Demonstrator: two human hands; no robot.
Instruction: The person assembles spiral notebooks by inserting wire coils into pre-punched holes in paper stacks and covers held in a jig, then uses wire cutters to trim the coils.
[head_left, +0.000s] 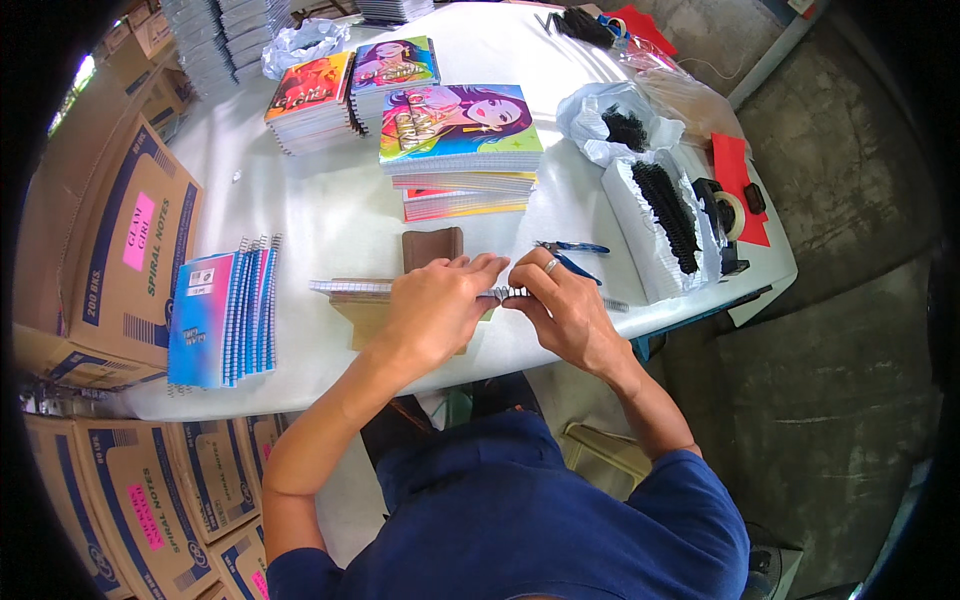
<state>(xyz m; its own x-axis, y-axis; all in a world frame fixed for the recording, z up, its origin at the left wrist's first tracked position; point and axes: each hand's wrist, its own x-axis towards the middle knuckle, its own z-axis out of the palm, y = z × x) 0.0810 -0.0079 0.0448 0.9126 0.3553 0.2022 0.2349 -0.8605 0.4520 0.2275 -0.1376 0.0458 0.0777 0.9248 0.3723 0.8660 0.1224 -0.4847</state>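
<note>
A notebook stands on its edge near the front of the table, its paper edge facing up. My left hand is closed around its middle, with the fingertips near the spine. My right hand, wearing a ring, pinches a spiral binding coil at the notebook's right part; the coil's end sticks out past my fingers. Behind my left hand rests a brown block. Beyond my right hand lie blue-handled pliers. My hands hide the exact grip on the coil.
Notebook stacks stand at the back. Spiral-bound blue notebooks lie at left beside a cardboard carton. At right are a paper-lined box of black coils and a tape dispenser. More cartons are stacked below left.
</note>
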